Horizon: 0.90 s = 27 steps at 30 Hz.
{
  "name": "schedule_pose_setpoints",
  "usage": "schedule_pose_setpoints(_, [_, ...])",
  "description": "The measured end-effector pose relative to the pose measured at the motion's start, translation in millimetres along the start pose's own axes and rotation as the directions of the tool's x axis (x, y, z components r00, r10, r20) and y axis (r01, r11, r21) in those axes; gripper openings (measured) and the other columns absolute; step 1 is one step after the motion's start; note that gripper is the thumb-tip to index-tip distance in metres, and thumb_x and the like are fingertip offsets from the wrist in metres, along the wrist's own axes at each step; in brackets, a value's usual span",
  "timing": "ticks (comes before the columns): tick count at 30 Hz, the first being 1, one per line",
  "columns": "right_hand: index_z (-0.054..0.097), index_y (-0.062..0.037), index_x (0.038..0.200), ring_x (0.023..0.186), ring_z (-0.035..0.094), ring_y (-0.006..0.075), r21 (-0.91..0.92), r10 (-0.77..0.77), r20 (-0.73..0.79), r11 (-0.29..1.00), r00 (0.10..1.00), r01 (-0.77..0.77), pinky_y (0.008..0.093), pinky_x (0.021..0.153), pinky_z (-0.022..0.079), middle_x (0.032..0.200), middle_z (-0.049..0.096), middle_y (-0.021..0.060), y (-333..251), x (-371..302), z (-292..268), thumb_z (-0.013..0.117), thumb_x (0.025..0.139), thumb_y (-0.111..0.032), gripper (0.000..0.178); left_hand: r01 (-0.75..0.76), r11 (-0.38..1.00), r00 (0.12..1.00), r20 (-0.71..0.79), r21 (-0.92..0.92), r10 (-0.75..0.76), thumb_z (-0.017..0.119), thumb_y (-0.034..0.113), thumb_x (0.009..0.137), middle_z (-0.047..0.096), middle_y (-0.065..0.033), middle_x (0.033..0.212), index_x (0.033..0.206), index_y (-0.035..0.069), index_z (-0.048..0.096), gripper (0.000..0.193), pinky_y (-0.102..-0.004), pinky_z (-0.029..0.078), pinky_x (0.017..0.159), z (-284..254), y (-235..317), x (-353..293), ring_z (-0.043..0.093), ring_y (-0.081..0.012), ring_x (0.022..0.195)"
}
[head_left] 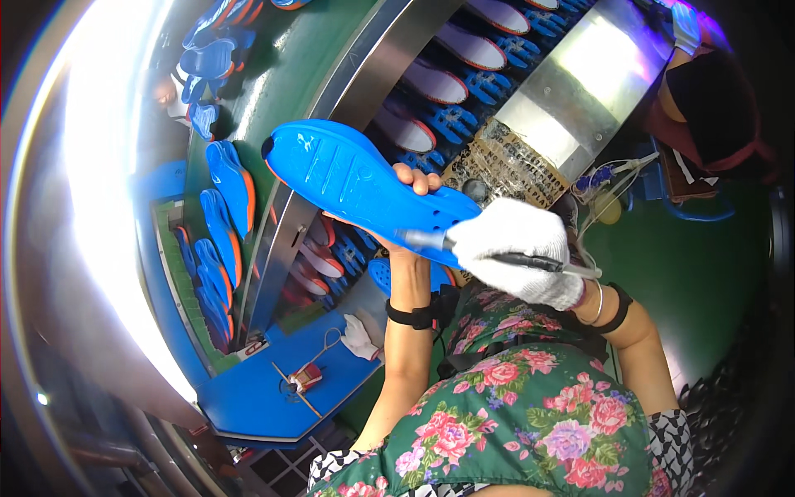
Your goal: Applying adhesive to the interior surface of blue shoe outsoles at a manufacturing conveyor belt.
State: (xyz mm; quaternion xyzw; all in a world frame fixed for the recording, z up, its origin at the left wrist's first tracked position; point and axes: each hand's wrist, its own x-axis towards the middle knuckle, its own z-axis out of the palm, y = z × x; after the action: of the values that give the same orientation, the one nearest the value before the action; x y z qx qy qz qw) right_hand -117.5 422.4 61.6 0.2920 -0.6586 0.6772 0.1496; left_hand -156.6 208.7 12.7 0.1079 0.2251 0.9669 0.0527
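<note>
Blue sole, glossy streaks inside

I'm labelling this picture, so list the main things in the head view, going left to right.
Bright white light band → blue orange-edged shoe soles on the green surface → large, held-up blue shoe sole → white-knit-gloved right hand → co-worker in dark red and black clothing.

This is a shoe-sole factory workshop. Blue soles lie toward the near end of a green belt; across its metal edge, pale soles sit in rows.
</note>
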Motion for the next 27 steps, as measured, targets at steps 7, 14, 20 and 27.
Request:
schedule_pose_setpoints(7, [0.078, -0.0102, 0.096, 0.083, 0.073, 0.0261, 0.111, -0.011, 0.113, 0.994, 0.994, -0.002, 0.037, 0.076, 0.057, 0.096, 0.077, 0.0087, -2.5, -12.2, 0.7, 0.082, 0.078, -0.003, 0.02, 0.035, 0.992, 0.974, -0.218, -0.125, -0.062, 0.037, 0.102, 0.069, 0.066, -0.0156, 0.095, 0.122, 0.001, 0.056, 0.115, -0.0486, 0.052, 0.083, 24.3, 1.2, 4.6, 0.064, -0.0305, 0.08])
schedule_pose_setpoints(14, [0.078, -0.0103, 0.104, 0.084, 0.072, 0.0258, -0.06, -0.134, 0.187, 0.987, 0.973, 0.147, 0.0364, 0.072, 0.057, 0.103, 0.077, 0.0091, 2.7, -25.1, -3.8, 0.081, 0.076, -0.001, 0.03, 0.334, 0.941, 0.933, -0.159, 0.052, -0.322, 0.036, 0.098, 0.077, 0.063, -0.0167, 0.099, 0.129, 0.003, 0.053, 0.109, -0.0509, 0.051, 0.083, 18.1, 8.3, 16.2, 0.062, -0.0323, 0.081])
schedule_pose_setpoints(20, [0.078, -0.0082, 0.097, 0.083, 0.073, 0.025, 0.173, 0.003, 0.212, 0.984, 0.977, -0.041, 0.0355, 0.074, 0.057, 0.098, 0.077, 0.0089, 10.5, -8.9, -12.6, 0.082, 0.078, -0.004, 0.02, 0.581, 0.812, 0.81, -0.144, 0.057, -0.569, 0.029, 0.099, 0.077, 0.065, -0.026, 0.105, 0.146, 0.003, 0.045, 0.119, -0.0537, 0.053, 0.076, 16.1, 19.5, 21.7, 0.066, -0.0394, 0.077])
schedule_pose_setpoints(27, [0.077, -0.0114, 0.101, 0.081, 0.071, 0.027, 0.316, -0.11, 0.412, 0.948, 0.905, -0.028, 0.0374, 0.073, 0.058, 0.096, 0.075, 0.0086, 17.1, -18.9, -4.7, 0.08, 0.08, -0.007, 0.021, 0.744, 0.661, 0.663, -0.233, 0.099, -0.711, 0.03, 0.093, 0.08, 0.058, -0.0286, 0.138, 0.158, 0.006, 0.033, 0.117, -0.0539, 0.06, 0.091, -3.7, 21.0, 27.6, 0.068, -0.0399, 0.112])
